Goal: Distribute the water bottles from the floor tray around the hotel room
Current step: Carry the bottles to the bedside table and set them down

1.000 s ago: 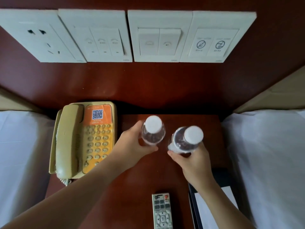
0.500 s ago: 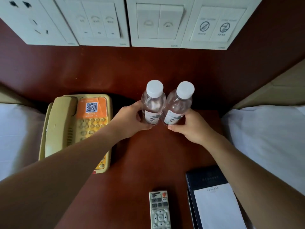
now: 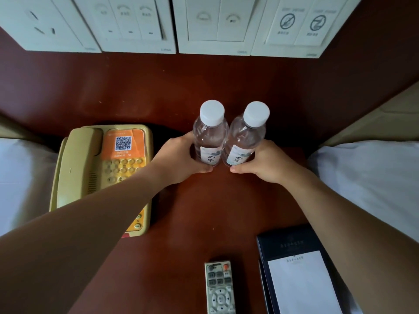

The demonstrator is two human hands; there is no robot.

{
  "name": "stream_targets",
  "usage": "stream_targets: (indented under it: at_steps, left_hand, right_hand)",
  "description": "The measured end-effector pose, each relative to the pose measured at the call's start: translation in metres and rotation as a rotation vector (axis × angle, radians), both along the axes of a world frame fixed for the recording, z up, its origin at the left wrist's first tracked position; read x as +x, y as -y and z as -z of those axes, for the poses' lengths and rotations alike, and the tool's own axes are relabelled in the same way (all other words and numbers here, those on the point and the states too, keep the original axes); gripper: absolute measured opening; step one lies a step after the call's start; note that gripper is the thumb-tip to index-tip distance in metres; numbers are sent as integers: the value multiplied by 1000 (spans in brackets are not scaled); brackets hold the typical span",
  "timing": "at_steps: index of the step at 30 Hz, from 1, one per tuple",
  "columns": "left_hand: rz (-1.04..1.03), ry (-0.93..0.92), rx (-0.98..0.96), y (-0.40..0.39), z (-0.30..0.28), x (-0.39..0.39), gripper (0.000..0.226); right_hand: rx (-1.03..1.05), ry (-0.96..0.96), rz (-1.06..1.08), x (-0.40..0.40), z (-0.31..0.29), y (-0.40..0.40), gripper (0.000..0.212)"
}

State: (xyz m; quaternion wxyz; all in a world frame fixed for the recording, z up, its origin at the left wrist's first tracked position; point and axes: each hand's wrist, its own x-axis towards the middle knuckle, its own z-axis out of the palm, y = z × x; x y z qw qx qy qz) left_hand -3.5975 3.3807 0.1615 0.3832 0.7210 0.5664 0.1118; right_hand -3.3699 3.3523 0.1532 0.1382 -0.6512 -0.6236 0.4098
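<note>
Lying nearest the camera at the bottom of the frame are a grey remote control (image 3: 220, 287) and, to its right, a dark folder with a white notepad (image 3: 299, 279) on it, both on the red-brown desk (image 3: 204, 211). The remote and the folder are apart, with bare wood between them.

Two bare forearms enter from the lower left and lower right corners and converge toward the middle of the frame. The left forearm crosses over the lower part of a cream telephone (image 3: 102, 175), which sits at the left of the desk with its handset in the cradle and an orange card bearing a QR code above the keypad.

In the centre, the left hand (image 3: 181, 159) has its grip wrapped around the lower body of the left bottle (image 3: 209, 137), thumb in front near the base. The right hand (image 3: 267, 162) has its grip closed likewise around the right bottle (image 3: 246, 139). Both clear bottles, with white caps and pale labels, stand side by side toward the back of the desk, their shoulders touching or nearly so.

White bedding (image 3: 371, 177) shows at the left and right edges. Behind the bottles rises a dark wooden panel, and across the top of the frame runs a row of white switch plates (image 3: 213, 23), with a socket at the upper left.
</note>
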Motion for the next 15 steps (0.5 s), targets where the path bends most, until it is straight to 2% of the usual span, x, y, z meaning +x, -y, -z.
stream_targets:
  at_steps: [5,11,15]
  left_hand:
    - [-24,-22,-7,0,2,1,59]
    - [-39,6,-69,3,-2,2,64]
    - [-117,105,-83,19,-22,2,95]
  right_hand:
    - [19,-3,34,-2,5,3,82]
    - [-7,-26,52,-4,4,8,88]
    - [1,-182,110,-4,-21,18,97]
